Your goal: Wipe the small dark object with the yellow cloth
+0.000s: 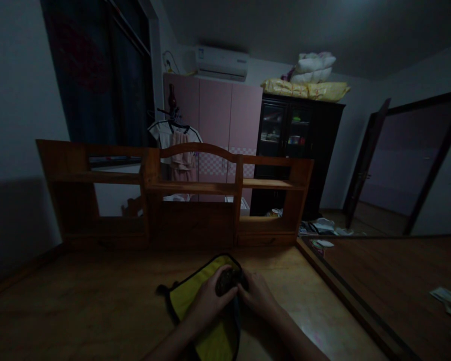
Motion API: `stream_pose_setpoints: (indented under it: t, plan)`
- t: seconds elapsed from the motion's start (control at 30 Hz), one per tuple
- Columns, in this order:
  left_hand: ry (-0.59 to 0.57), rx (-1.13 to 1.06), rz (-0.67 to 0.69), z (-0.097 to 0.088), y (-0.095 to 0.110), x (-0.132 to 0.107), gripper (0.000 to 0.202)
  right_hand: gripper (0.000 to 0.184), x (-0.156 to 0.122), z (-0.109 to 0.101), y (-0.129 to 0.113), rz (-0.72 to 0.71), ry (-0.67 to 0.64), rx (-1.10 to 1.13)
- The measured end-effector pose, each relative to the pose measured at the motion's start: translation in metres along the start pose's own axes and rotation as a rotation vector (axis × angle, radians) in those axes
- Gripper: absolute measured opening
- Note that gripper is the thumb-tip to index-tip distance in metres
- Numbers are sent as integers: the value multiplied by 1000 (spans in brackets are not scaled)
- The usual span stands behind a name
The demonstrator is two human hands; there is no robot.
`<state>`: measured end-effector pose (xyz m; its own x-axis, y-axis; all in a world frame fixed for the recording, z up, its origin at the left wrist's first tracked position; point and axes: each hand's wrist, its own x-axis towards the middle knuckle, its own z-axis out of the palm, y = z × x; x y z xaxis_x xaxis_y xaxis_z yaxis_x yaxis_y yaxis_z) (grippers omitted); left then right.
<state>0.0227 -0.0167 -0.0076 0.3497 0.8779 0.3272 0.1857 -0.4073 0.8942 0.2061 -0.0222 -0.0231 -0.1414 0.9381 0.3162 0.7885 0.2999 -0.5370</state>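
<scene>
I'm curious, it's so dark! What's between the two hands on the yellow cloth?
In the head view, a small dark object sits between the left hand and right hand, over the yellow cloth. Too dim to identify.

2 bare forearms | left hand [210, 299] and right hand [258, 296] uncovered | no sleeves, gloves, rings or watch visible

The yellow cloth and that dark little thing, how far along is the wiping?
Already done: the yellow cloth is spread on the wooden desk. In hand: the left hand and right hand both grip a small dark object over the cloth. The room is too dim to tell how clean it is, or how much is left.
</scene>
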Motion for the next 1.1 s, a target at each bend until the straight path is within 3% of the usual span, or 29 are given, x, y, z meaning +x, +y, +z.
stream_pose_setpoints:
  t: [0.8,1.1]
  plan:
    - [12,55,8,0,-4,1,52,33,0,1,-1,19,-3,27]
    - [35,45,-15,0,6,-1,50,28,-3,-8,-18,43,1,113]
